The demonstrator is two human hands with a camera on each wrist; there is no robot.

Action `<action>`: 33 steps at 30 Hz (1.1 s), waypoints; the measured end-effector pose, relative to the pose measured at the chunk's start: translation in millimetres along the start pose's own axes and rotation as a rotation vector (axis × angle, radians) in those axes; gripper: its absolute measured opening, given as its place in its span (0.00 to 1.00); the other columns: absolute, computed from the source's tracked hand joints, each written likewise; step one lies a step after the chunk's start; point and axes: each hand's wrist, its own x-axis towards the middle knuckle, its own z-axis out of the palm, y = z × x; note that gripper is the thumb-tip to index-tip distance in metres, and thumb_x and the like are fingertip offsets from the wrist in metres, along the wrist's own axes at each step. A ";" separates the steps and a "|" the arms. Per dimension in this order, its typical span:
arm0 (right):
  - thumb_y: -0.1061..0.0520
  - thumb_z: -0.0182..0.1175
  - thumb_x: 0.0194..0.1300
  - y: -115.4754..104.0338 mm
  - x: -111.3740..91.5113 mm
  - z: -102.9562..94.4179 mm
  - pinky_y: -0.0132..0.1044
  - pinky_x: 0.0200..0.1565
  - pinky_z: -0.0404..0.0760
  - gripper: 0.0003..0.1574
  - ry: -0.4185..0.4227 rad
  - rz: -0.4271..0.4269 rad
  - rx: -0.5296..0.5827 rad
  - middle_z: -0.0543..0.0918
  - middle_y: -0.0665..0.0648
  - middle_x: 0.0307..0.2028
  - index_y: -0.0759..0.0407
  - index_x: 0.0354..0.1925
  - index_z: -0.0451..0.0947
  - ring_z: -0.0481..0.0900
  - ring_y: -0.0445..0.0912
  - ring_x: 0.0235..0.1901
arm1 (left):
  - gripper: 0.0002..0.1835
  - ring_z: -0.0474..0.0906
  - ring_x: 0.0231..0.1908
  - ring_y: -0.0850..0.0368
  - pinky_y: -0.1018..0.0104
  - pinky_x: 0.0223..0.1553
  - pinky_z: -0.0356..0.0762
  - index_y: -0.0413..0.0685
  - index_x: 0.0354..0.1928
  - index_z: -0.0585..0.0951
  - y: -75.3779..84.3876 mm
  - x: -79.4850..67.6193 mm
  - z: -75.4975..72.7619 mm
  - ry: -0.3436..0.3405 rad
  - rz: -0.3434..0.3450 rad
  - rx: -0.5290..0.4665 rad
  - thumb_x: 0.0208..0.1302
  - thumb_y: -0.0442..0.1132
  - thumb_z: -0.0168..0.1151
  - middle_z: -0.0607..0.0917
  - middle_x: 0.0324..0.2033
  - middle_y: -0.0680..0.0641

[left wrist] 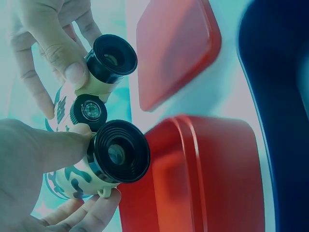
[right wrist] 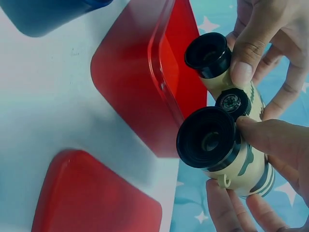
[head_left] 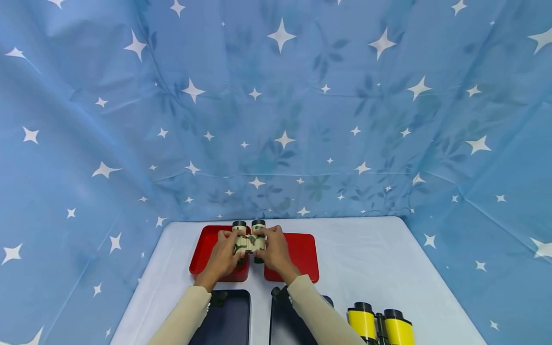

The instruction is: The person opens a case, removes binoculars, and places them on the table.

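Note:
A pair of camouflage binoculars (head_left: 249,243), cream with dark green patches, is held up between both hands above the red box (head_left: 202,251) and beside its flat red lid (head_left: 304,258). My left hand (head_left: 224,255) grips one barrel and my right hand (head_left: 276,250) grips the other, thumbs on the near side. Black rubber eyepieces (left wrist: 121,151) and a small round compass (right wrist: 231,102) between the barrels show in both wrist views. The box is open at the top; its inside is only partly visible.
Two dark trays (head_left: 233,316) lie nearer to me, partly covered by the sleeves, with black items at their far edges that I cannot identify. Yellow and black binoculars (head_left: 363,323) rest at the front right of the white table (head_left: 358,258). A blue starred curtain (head_left: 302,110) encloses the table.

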 end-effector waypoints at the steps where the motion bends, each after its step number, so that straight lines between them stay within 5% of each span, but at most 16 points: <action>1: 0.64 0.82 0.54 1.3 -1.0 -2.2 0.40 0.41 0.89 0.35 0.004 0.002 0.005 0.75 0.60 0.55 0.46 0.59 0.87 0.85 0.56 0.50 | 0.30 0.83 0.46 0.42 0.43 0.55 0.85 0.53 0.66 0.77 1.8 0.4 1.3 -0.003 0.003 -0.003 0.64 0.32 0.75 0.71 0.61 0.33; 33: 0.65 0.83 0.53 46.7 -19.0 -79.7 0.48 0.48 0.90 0.37 0.101 0.045 0.012 0.75 0.66 0.54 0.48 0.61 0.87 0.88 0.61 0.52 | 0.27 0.83 0.49 0.40 0.46 0.53 0.83 0.53 0.65 0.78 66.5 23.4 44.1 -0.057 0.165 -0.074 0.66 0.34 0.75 0.71 0.61 0.34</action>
